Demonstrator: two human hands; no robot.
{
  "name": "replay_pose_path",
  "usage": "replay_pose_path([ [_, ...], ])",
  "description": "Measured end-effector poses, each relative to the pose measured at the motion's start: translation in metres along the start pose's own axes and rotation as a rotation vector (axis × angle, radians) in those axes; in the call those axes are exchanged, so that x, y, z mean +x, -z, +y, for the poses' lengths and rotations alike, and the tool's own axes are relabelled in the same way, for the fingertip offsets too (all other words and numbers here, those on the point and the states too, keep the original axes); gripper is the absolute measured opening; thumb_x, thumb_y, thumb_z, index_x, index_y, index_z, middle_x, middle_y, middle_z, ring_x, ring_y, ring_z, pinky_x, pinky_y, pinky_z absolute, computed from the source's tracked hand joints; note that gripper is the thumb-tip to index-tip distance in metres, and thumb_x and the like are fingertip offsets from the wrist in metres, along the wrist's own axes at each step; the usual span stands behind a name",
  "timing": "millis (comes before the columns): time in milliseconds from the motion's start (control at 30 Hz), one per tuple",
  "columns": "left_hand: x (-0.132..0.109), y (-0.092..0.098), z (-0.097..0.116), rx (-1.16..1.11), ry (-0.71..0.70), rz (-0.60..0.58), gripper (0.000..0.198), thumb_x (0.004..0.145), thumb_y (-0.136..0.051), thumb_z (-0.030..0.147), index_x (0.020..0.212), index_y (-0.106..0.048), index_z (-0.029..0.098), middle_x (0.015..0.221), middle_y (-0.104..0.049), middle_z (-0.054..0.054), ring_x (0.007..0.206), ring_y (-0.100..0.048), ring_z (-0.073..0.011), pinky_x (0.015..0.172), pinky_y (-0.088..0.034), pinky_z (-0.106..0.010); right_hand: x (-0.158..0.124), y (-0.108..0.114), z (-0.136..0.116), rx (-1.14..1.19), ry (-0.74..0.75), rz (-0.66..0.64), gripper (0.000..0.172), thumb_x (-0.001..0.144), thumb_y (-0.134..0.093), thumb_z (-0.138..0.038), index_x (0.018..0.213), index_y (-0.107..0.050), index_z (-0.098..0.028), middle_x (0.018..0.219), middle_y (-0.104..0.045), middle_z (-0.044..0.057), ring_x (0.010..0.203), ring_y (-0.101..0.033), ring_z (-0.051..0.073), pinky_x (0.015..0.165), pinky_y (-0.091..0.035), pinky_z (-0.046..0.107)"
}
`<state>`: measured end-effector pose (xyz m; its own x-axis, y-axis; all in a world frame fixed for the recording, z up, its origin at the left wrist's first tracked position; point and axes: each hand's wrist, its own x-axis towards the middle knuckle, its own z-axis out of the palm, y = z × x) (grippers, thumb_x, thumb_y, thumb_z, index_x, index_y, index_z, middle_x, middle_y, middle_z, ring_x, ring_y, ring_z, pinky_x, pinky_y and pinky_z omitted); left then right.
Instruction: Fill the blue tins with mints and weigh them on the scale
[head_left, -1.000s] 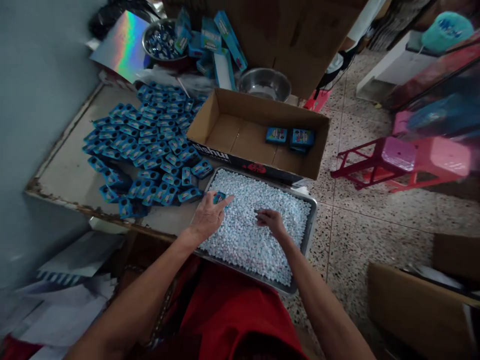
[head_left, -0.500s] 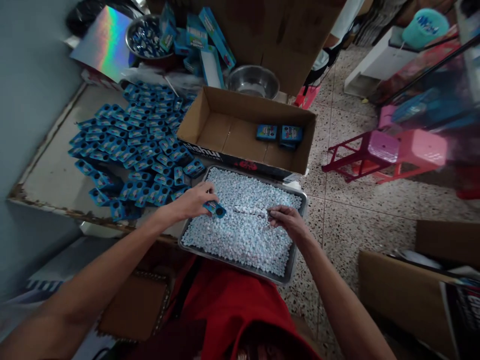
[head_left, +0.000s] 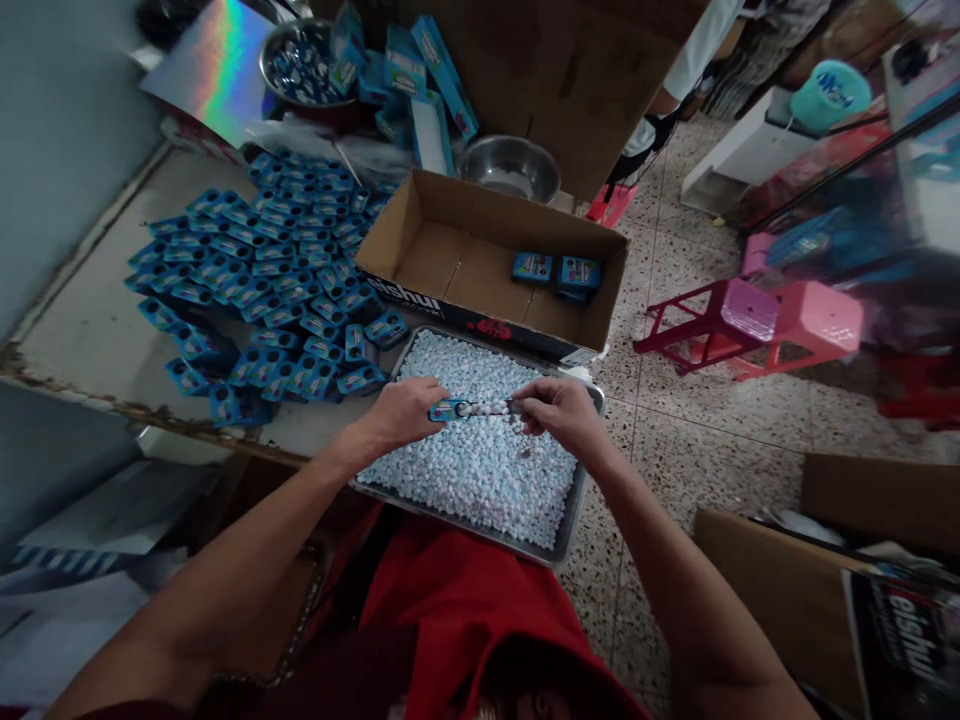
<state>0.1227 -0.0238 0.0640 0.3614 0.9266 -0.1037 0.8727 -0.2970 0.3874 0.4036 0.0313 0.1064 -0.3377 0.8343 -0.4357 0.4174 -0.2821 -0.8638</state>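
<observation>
A metal tray [head_left: 570,520] full of small pale blue and white candies [head_left: 480,470] lies in front of me. My left hand [head_left: 401,412] is closed on a small blue box [head_left: 448,409] held over the tray. My right hand [head_left: 564,412] is closed on a row of white candies [head_left: 487,408], whose left end meets the mouth of the box. Left of the tray, many small blue boxes [head_left: 270,285] lie spread on the table.
An open cardboard carton [head_left: 420,215] behind the tray holds a few blue boxes [head_left: 556,272]. Two metal bowls [head_left: 510,165], taller blue packs [head_left: 420,70] and a holographic sheet [head_left: 217,70] stand further back. Pink stools [head_left: 757,320] are on the speckled floor to the right; cardboard boxes [head_left: 825,590] lower right.
My left hand lifted the small blue box off the candies. My right hand picked up a row of candies, and both hands came together over the tray.
</observation>
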Motion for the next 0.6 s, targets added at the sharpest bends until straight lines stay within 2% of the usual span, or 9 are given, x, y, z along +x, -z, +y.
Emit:
replay_pose_path([
  [133, 0.000, -0.008, 0.003, -0.016, 0.031, 0.019, 0.010, 0.083, -0.071, 0.026, 0.092, -0.072, 0.021, 0.095, -0.070, -0.006, 0.092, -0.068, -0.0228, 0.074, -0.050, -0.029, -0.006, -0.011, -0.023, -0.226, 0.119, 0.014, 0.021, 0.080, -0.060, -0.011, 0.085, -0.079, -0.017, 0.057, -0.067, 0.000, 0.050, -0.068, 0.015, 0.049, -0.051, 0.022],
  [233, -0.003, -0.010, 0.001, -0.078, 0.074, 0.036, 0.019, 0.081, -0.075, 0.028, 0.099, -0.074, 0.021, 0.099, -0.072, -0.006, 0.097, -0.069, -0.0242, 0.079, -0.052, -0.030, -0.013, 0.004, -0.011, -0.179, 0.112, 0.031, 0.020, 0.082, -0.062, -0.017, 0.091, -0.080, -0.018, 0.060, -0.068, 0.000, 0.051, -0.069, 0.015, 0.049, -0.052, 0.022],
  [333, -0.012, -0.007, -0.003, -0.167, 0.145, 0.075, 0.023, 0.080, -0.077, 0.029, 0.101, -0.074, 0.022, 0.102, -0.073, -0.006, 0.099, -0.070, -0.0242, 0.083, -0.053, -0.031, -0.023, 0.039, 0.043, -0.014, 0.000, 0.119, 0.025, 0.083, -0.072, -0.035, 0.098, -0.081, -0.017, 0.068, -0.072, 0.003, 0.056, -0.071, 0.018, 0.052, -0.056, 0.026],
  [400, -0.021, -0.004, -0.007, -0.232, 0.180, 0.120, 0.026, 0.081, -0.077, 0.031, 0.105, -0.074, 0.022, 0.104, -0.073, -0.005, 0.099, -0.070, -0.0232, 0.085, -0.054, -0.031, -0.028, 0.057, 0.094, 0.073, -0.121, 0.234, 0.032, 0.073, -0.082, -0.044, 0.089, -0.080, -0.016, 0.066, -0.072, 0.004, 0.053, -0.069, 0.019, 0.051, -0.057, 0.028],
  [433, -0.025, -0.003, -0.009, -0.261, 0.193, 0.146, 0.028, 0.082, -0.077, 0.032, 0.107, -0.073, 0.022, 0.105, -0.073, -0.005, 0.099, -0.070, -0.0228, 0.086, -0.054, -0.031, -0.028, 0.058, 0.120, 0.120, -0.183, 0.273, 0.034, 0.067, -0.086, -0.046, 0.084, -0.079, -0.017, 0.062, -0.070, 0.004, 0.050, -0.067, 0.019, 0.050, -0.057, 0.029],
  [500, -0.035, -0.002, -0.011, -0.299, 0.227, 0.196, 0.030, 0.082, -0.078, 0.035, 0.109, -0.073, 0.022, 0.105, -0.072, -0.005, 0.099, -0.070, -0.0225, 0.088, -0.054, -0.032, -0.023, 0.044, 0.160, 0.183, -0.250, 0.279, 0.038, 0.060, -0.089, -0.050, 0.077, -0.076, -0.018, 0.058, -0.068, 0.004, 0.049, -0.065, 0.020, 0.050, -0.058, 0.031],
  [600, -0.046, -0.002, -0.013, -0.305, 0.290, 0.226, 0.032, 0.082, -0.078, 0.038, 0.109, -0.073, 0.022, 0.102, -0.073, -0.006, 0.095, -0.070, -0.0223, 0.087, -0.054, -0.032, -0.006, -0.012, 0.187, 0.287, -0.276, 0.189, 0.042, 0.061, -0.088, -0.055, 0.078, -0.074, -0.019, 0.066, -0.073, 0.004, 0.056, -0.069, 0.020, 0.059, -0.062, 0.033],
])
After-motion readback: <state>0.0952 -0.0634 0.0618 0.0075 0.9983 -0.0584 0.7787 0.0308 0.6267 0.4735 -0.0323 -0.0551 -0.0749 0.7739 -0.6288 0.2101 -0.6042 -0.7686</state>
